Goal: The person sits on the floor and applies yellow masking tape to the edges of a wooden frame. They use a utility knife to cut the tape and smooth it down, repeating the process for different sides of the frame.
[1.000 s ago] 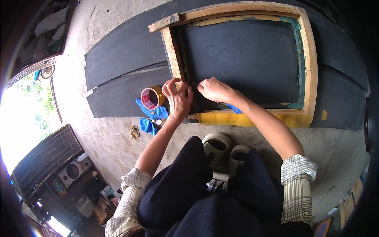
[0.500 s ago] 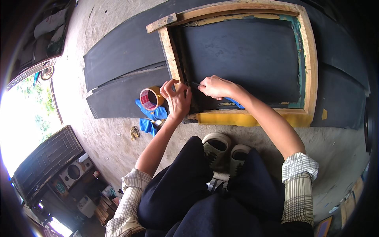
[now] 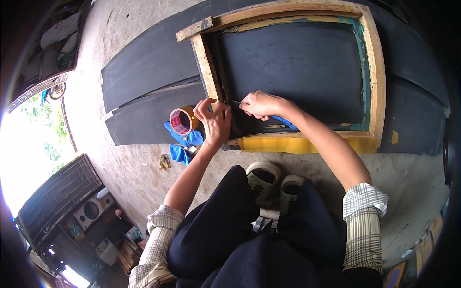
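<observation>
A wooden frame [image 3: 377, 72] surrounds a dark sheet [image 3: 293, 67] with green and yellow flaking edges. My left hand [image 3: 216, 126] is closed on the lower end of its left bar, fingers bent and thumb on the inner side. Inside the frame, near that corner, my right hand [image 3: 261, 104] is closed around a slim blue-handled knife [image 3: 284, 122]. The thin blade points left at the inner edge of the bar, close to my left thumb; its tip is hard to make out. Most of the handle is hidden in my palm.
A tape roll [image 3: 196, 117] stands on blue cloth [image 3: 180, 153] left of my left hand. Dark boards [image 3: 149, 115] lie under the frame on the concrete floor [image 3: 129, 168]. A yellow strip [image 3: 307, 145] runs along the near bar. My shoes [image 3: 263, 178] are just below.
My right hand and the knife have shifted very slightly left. My left hand stays on the bar, almost unmoved.
</observation>
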A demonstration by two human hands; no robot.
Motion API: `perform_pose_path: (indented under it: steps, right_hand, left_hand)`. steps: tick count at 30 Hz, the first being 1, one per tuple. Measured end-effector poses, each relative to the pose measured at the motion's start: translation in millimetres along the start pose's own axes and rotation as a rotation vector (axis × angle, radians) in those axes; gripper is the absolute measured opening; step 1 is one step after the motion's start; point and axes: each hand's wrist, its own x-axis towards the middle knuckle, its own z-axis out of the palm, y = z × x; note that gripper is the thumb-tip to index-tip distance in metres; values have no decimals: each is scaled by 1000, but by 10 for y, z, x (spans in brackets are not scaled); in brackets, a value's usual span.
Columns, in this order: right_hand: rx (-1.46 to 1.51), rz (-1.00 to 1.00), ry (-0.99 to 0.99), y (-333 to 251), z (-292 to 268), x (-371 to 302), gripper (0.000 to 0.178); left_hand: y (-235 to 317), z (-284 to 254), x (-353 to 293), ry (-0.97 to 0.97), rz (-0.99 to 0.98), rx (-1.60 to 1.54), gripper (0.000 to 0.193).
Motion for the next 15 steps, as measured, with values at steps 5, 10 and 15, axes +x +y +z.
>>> perform_pose_path:
  steps: [5, 10, 15]
  right_hand:
    - [-9, 17, -33, -3, -21, 9, 34]
    - [32, 38, -103, 14, -77, 23, 32]
    - [81, 40, -138, 17, -83, 35, 32]
  left_hand:
    - [-7, 9, -7, 7, 2, -4, 11]
    - [-2, 7, -7, 4, -3, -8, 10]
    - [-3, 3, -13, 11, -11, 0, 11]
